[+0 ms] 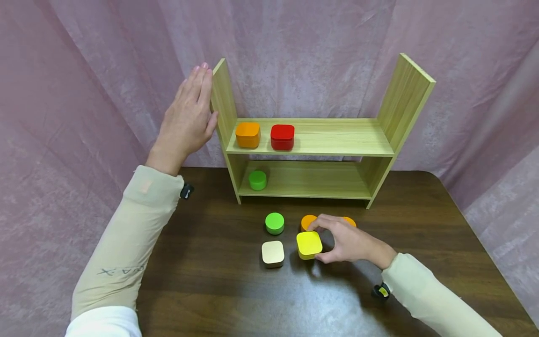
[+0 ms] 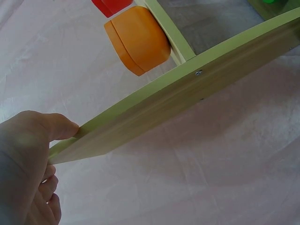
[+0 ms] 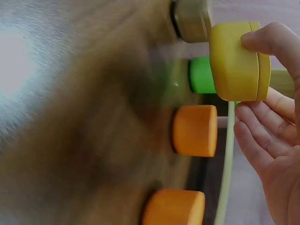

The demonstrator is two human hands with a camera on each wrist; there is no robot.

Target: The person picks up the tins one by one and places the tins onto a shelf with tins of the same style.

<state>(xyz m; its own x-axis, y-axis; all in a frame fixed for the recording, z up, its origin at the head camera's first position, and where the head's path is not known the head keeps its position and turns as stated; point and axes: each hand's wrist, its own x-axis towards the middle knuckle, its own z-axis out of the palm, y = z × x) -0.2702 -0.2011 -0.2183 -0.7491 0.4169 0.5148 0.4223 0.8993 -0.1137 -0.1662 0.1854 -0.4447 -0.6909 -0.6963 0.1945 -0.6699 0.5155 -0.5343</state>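
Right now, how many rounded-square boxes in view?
4: orange box and red box on the upper wooden shelf, cream box on the brown table, yellow box in the right hand.

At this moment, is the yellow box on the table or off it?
Off the table: the right hand holds the yellow box, and the right wrist view shows its underside apart from the table.

Shelf (image 1: 337,135) bears three containers (image 1: 248,135); brown table (image 1: 210,271) bears shelf and four others (image 1: 273,252).
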